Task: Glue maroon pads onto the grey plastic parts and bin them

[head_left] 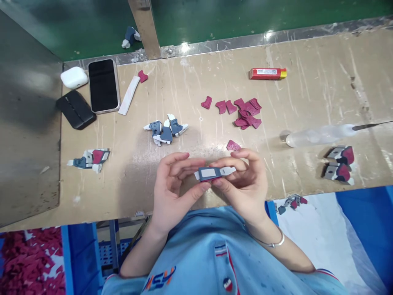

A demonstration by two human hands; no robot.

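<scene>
Between my two hands, above the table's front edge, is a small dark blue and white plastic part (209, 173) with a maroon underside. My left hand (176, 184) pinches its left end between thumb and fingers. At its right end, the thumb and fingers of my right hand (242, 180) grip it too. Just beyond my right fingers lies a single maroon piece (233, 145). Farther off sits a pile of maroon pieces (247, 114). Several blue and white parts (166, 132) lie beyond my left hand.
At left are an assembled part (90, 159), a phone (104, 86), a white case (74, 77) and a black box (76, 110). To the right lie a red tube (267, 73), a white-handled tool (319, 136) and assembled parts (339, 164). A bin of maroon pieces (32, 262) stands below left.
</scene>
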